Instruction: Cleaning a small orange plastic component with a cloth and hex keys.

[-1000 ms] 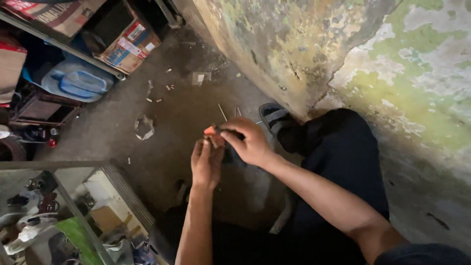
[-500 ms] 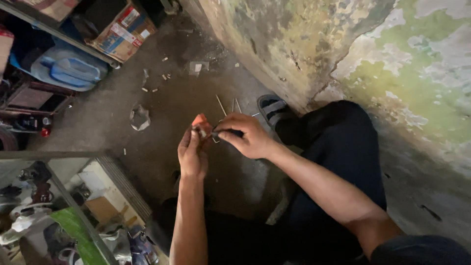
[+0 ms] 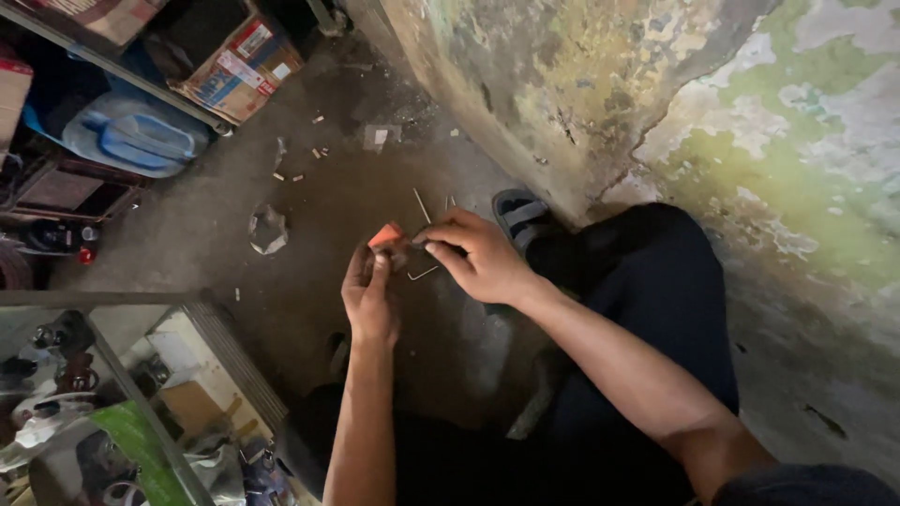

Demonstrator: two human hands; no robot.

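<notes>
My left hand (image 3: 368, 295) holds a small orange-red piece (image 3: 385, 234) by its fingertips, above the dirt floor. My right hand (image 3: 478, 253) is closed on a small dark object pressed against that piece; a thin bent metal wire (image 3: 423, 273) sticks out below the fingers. What the dark object is cannot be made out. I sit with legs in dark trousers (image 3: 647, 309) and a sandal (image 3: 518, 214) beside the wall.
A peeling green and yellow wall (image 3: 656, 103) rises on the right. Cardboard boxes (image 3: 239, 66) and a blue plastic container (image 3: 136, 141) lie at the upper left. A glass-fronted case (image 3: 112, 394) with hardware stands at lower left. Scraps and a thin rod (image 3: 422, 204) litter the floor.
Both hands stay joined on the orange-red piece; they have shifted slightly in view and the right hand's fingers have repositioned on it.
</notes>
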